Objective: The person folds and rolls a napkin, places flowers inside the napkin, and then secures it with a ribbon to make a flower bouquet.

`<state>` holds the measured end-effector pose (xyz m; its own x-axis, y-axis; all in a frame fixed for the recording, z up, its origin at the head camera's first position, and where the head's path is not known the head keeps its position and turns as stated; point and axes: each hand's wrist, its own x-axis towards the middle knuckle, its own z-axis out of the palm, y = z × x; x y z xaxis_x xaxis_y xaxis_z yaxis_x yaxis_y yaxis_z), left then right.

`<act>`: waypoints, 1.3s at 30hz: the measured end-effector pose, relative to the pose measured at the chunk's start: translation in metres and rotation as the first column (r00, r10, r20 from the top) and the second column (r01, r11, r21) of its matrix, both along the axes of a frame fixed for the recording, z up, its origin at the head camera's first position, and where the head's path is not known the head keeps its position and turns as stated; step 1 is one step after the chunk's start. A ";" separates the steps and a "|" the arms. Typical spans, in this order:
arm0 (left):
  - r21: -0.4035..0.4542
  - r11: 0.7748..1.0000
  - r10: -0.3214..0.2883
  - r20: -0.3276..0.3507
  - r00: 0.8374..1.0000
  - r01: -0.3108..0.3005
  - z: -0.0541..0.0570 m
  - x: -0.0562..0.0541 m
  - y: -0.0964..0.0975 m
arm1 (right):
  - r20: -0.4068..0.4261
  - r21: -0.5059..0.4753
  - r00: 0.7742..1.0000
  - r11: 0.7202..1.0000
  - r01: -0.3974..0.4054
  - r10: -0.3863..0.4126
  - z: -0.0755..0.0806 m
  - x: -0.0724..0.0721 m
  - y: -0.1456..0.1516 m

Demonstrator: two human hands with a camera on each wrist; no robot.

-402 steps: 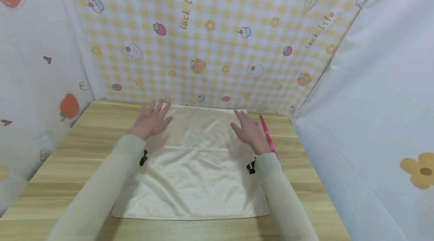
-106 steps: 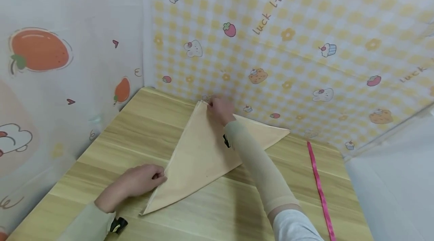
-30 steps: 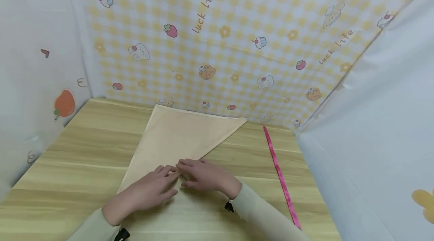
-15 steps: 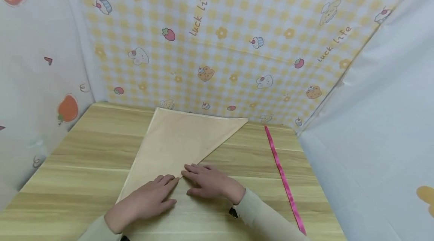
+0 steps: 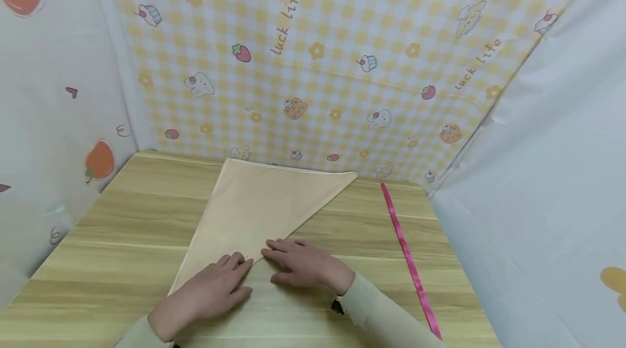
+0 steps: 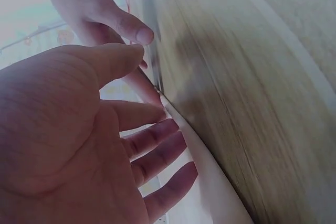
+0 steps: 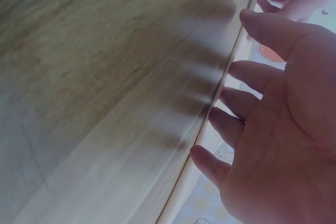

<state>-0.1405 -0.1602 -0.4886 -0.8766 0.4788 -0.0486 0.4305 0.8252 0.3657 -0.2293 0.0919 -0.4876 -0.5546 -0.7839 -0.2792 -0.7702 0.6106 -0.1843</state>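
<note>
A pale peach satin cloth [image 5: 259, 201], doubled over into a triangle, lies flat on the wooden table, its long folded edge facing the person. My left hand [image 5: 207, 291] rests on the cloth near that fold, fingers extended and thumb apart, covering its near corner. Just to its right, my right hand [image 5: 310, 265] touches the middle of the fold with straight fingertips. In the left wrist view, the fingertips [image 6: 186, 174] press on the cloth by its edge. The right wrist view shows the fingertips [image 7: 202, 153] lined up along the fold.
A pink ribbon [image 5: 408, 255] runs lengthwise on the table [image 5: 367, 239] right of the cloth. A yellow checked backdrop [image 5: 332, 81] rises behind the table's far edge, with white printed sheets [image 5: 538, 185] at both sides.
The cloth went from a spread square to a folded triangle. Both hands came together at the fold; in the last half second the left hand slid slightly toward the near left.
</note>
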 end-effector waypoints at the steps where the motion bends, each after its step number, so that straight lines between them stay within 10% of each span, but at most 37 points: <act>1: -0.009 1.000 -0.002 -0.008 1.000 0.002 0.000 0.000 0.000 | 0.002 0.000 1.000 1.000 0.001 -0.001 0.000 0.000 0.000; 20: -0.015 0.999 0.036 -0.015 0.999 -0.037 -0.005 0.014 -0.011 | 0.025 0.005 1.000 1.000 0.006 -0.006 -0.004 -0.001 0.000; 39: -0.197 0.969 0.121 -0.138 0.983 -0.147 -0.014 0.061 -0.025 | 0.062 0.007 0.998 1.000 0.015 -0.016 0.001 0.000 -0.003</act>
